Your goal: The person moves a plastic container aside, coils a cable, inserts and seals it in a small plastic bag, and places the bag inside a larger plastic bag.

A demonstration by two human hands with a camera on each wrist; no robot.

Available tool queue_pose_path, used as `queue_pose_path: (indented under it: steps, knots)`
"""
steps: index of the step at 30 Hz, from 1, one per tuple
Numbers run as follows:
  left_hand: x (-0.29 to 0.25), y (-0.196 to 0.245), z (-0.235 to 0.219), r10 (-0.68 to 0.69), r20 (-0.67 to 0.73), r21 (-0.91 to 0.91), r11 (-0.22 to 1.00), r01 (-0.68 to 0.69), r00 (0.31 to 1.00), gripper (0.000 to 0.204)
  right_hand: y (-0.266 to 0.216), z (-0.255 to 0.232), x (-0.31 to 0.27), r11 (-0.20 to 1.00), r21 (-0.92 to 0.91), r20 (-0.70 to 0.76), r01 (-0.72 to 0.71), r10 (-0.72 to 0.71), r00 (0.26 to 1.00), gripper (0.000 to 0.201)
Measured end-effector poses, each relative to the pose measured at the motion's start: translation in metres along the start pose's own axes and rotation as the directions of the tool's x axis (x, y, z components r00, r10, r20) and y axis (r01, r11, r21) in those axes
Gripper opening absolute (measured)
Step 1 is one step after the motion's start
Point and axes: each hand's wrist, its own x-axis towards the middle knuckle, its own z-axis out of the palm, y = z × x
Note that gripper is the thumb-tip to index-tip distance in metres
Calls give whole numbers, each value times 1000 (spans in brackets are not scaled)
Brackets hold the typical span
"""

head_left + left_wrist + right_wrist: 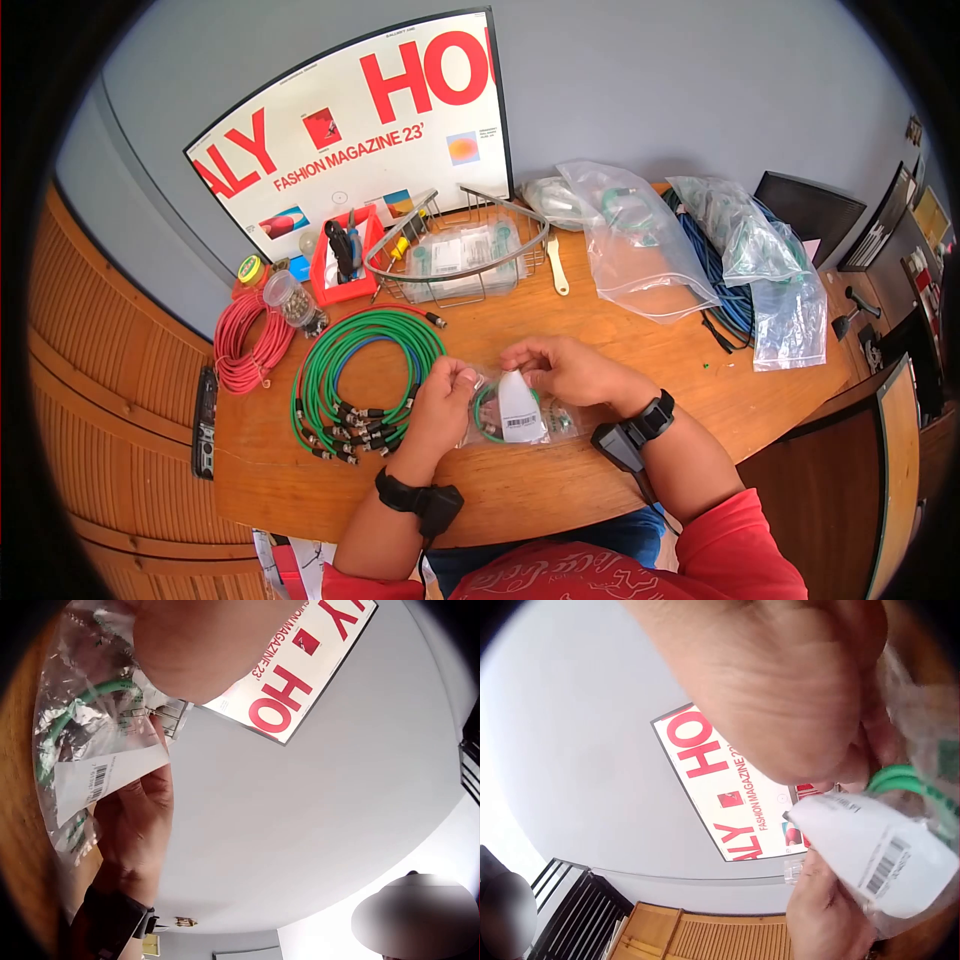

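A clear plastic bag [560,421] with a coiled green cable [88,697] inside is held up close over the table's near middle. The left hand [440,405] pinches its upper left edge between thumb and fingers. At the top, the right hand [575,372] grips the narrow end of a white barcode label [519,405], which lies across the bag's front. In the left wrist view the right hand [139,817] shows below the label. The right wrist view has the left hand [829,915] under the label's narrow end. Both wrists wear black straps with cameras.
Green cables [320,350] with BNC connectors lie coiled left of the hands, beside a red cable coil [240,345] and a jar [290,298]. Behind stand a red tool bin [345,285], a wire basket [455,275] and a poster [350,110]. Plastic bags [640,260] cover the right side.
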Motion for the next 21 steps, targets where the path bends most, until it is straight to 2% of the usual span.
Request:
queue_pose_path:
  steps: [1,2,4,5,7,9,10,11,12,13,14,15,16,17,19,20,21]
  knots:
    - [1,0,0,60,0,19,998,-60,998,26,-1,1,0,1000,0,0,0,0,1000,39]
    - [0,2,0,60,0,19,998,-60,998,26,-4,3,-1,1000,-22,8,-5,5,1000,37]
    - [-2,10,0,-28,112,-56,998,34,993,28,-1,4,0,999,-45,16,-10,11,1000,35]
    - [-4,11,1,-28,112,-57,998,35,993,28,5,4,2,998,-59,-1,26,-26,1000,30]
    - [-6,12,1,-21,261,-172,983,68,965,35,7,3,5,995,-76,-14,62,-63,998,28]
    - [-5,16,-1,-40,264,-169,982,87,964,37,3,-1,8,986,-156,-153,-59,34,988,36]
    - [-5,18,-1,-58,270,-165,981,106,961,38,2,-1,6,986,-156,-153,-58,34,988,36]
    - [-6,20,-1,-57,270,-165,981,105,961,38,-1,0,2,986,-163,-160,25,-51,986,44]
    - [-6,21,0,-32,235,-191,978,79,971,37,-5,1,-2,979,-170,-168,108,-137,976,52]
    - [-6,23,1,-8,199,-216,975,52,980,37,-10,3,-5,979,-172,-168,110,-139,976,52]
    - [-6,23,1,-7,198,-216,975,51,980,37,-16,5,-9,947,-306,-87,95,-127,988,57]
    - [-6,24,2,10,134,-123,992,7,991,36,-21,8,-12,897,-434,-7,88,-102,995,63]
    - [-6,24,2,33,72,-26,999,-31,997,35,-25,10,-12,818,-571,-34,74,-113,993,54]
    - [-5,22,2,32,73,-26,999,-30,997,35,-28,9,-11,818,-570,-34,73,-112,993,54]
    - [-3,15,3,50,-25,-126,991,-53,998,35,-31,7,-6,808,-571,-60,-147,138,989,39]
    - [-3,15,2,50,-26,-126,991,-53,998,35,-27,7,-6,808,-571,-59,-147,138,989,39]
    - [-3,16,1,15,-7,-178,984,-16,1000,37,-19,6,-5,831,-553,-72,-61,25,997,36]
